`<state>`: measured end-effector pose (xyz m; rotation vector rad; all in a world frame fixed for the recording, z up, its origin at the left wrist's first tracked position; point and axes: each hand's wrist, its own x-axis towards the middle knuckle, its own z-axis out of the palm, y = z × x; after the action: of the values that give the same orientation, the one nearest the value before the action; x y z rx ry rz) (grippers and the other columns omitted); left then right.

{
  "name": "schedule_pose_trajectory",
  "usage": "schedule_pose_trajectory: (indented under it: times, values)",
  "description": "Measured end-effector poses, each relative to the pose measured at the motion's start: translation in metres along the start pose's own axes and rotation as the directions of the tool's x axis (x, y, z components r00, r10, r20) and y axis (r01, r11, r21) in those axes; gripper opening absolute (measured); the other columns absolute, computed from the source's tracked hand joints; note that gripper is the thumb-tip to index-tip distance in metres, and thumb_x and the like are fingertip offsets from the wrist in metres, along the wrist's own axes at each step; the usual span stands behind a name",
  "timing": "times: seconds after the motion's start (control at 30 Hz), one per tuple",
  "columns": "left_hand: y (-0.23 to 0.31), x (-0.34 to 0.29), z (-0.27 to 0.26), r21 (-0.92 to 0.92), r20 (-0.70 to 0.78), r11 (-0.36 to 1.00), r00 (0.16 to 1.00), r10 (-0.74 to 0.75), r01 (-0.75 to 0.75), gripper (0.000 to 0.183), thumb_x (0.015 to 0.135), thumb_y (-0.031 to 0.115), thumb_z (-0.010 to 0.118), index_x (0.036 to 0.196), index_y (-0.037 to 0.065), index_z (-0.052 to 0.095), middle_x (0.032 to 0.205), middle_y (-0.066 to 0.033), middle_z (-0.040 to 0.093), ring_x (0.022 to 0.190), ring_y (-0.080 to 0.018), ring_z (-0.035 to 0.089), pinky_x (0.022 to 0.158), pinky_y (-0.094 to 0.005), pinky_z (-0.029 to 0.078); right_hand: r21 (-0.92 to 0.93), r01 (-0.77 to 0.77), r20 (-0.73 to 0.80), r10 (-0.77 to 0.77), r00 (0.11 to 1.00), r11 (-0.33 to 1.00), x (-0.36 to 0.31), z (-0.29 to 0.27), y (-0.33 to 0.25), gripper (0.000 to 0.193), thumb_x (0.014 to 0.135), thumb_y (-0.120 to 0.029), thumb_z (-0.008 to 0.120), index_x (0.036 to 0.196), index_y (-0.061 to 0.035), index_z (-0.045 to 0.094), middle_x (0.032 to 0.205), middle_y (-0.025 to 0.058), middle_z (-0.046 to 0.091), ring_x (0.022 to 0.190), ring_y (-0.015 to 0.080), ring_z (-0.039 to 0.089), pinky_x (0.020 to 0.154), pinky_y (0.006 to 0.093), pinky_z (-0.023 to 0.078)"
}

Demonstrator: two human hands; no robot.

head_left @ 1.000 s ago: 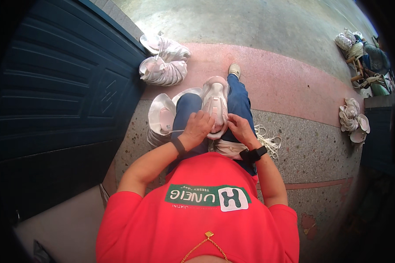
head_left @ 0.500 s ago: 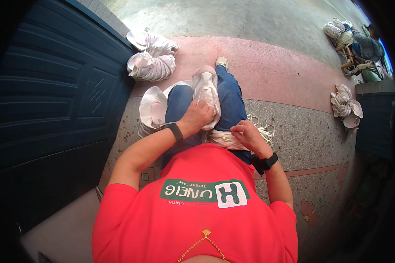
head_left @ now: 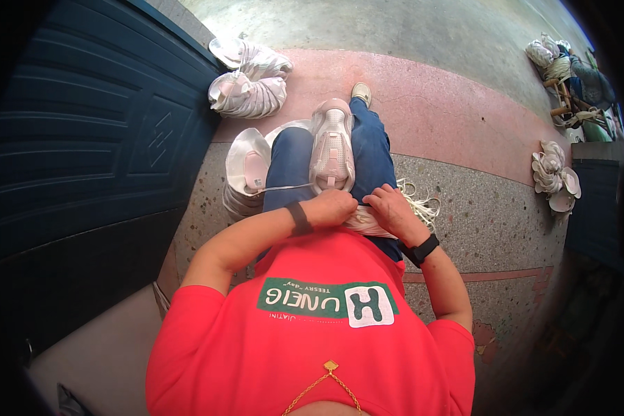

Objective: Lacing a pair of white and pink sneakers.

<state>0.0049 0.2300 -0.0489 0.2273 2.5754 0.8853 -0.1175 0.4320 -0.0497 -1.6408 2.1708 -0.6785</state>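
Note:
A pale pink and white shoe upper (head_left: 331,149) lies lengthwise between my thighs, toe end pointing away from me. At its near end is my left hand (head_left: 334,206), fingers closed in a pinch; whatever is in them is too small to make out. Close to its right, my right hand (head_left: 391,210) also has thumb and fingers pressed together, their contents hidden. A thin white cord (head_left: 288,187) runs from the left across my thigh to the upper's near end. Pale laces (head_left: 419,205) hang past my right thigh, beside a whitish bundle (head_left: 365,222) on my lap.
Stacked shoe uppers (head_left: 248,166) stand by my left leg, with more bundled uppers (head_left: 249,90) by the dark blue door (head_left: 104,139). Another cluster of uppers (head_left: 556,177) sits at right. Farther off, bundles rest near a wooden stool (head_left: 563,100).
My left hand has moved off the upper's middle, toward me and right, close to my right hand. The upper's laced middle is now uncovered. The view has shifted slightly.

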Motion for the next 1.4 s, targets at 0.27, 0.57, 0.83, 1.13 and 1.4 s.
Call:
schedule_pose_trajectory:
  times: [0.27,0.57,0.83,1.13,1.4]
  values:
    - [-0.013,0.003,0.000,-0.071,-0.035,0.996,0.998,0.054,-0.056,0.017,0.091,0.017,0.061,0.085,0.003,0.068,0.084,-0.0213,0.069,0.082,-0.0417,0.069,0.073,-0.0511,0.054,0.479,-0.174,-0.039,0.218,0.975,0.861,0.000,-0.010,0.001,0.017,0.095,-0.009,0.067,0.109,-0.0010,0.073,0.096,0.0132,0.074,0.093,0.0301,0.069,0.084,0.0391,0.055]
    - [-0.020,-0.015,-0.005,-0.225,0.015,0.972,0.998,-0.068,0.070,0.020,0.086,0.020,0.073,0.096,0.003,0.069,0.086,-0.0193,0.069,0.085,-0.0414,0.068,0.077,-0.0498,0.053,0.555,-0.339,0.087,0.352,0.932,0.759,0.031,-0.075,0.008,0.022,0.100,-0.010,0.068,0.117,0.0017,0.074,0.103,0.0117,0.078,0.097,0.0181,0.073,0.086,0.0319,0.056]
    - [-0.008,-0.036,-0.017,-0.173,-0.120,0.985,0.992,-0.038,0.016,0.027,0.088,0.026,0.075,0.107,0.007,0.073,0.103,-0.0138,0.069,0.097,-0.0356,0.069,0.083,-0.0450,0.055,0.267,-0.125,0.126,0.094,0.988,0.955,-0.032,-0.044,0.015,0.017,0.080,-0.006,0.076,0.097,-0.0071,0.079,0.089,0.0101,0.068,0.091,0.0297,0.064,0.083,0.0381,0.054]
    - [0.036,0.027,-0.027,-0.109,0.108,0.978,0.976,0.191,-0.179,0.027,0.090,0.031,0.070,0.103,0.008,0.075,0.100,-0.0155,0.071,0.094,-0.0391,0.068,0.084,-0.0485,0.054,0.286,-0.119,0.013,0.120,0.993,0.951,-0.028,-0.061,0.009,0.007,0.083,-0.006,0.076,0.089,-0.0038,0.074,0.086,0.0130,0.069,0.084,0.0327,0.066,0.077,0.0413,0.054]
    - [0.000,-0.025,-0.101,-0.834,0.114,0.530,0.988,-0.101,0.151,0.026,0.105,0.023,0.063,0.110,0.001,0.075,0.085,0.0019,0.066,0.076,-0.0075,0.059,0.069,-0.0257,0.049,0.462,-0.306,-0.049,0.368,0.929,0.833,-0.013,-0.111,0.016,0.009,0.093,-0.008,0.067,0.099,-0.0011,0.067,0.088,0.0164,0.069,0.085,0.0327,0.068,0.076,0.0400,0.053]
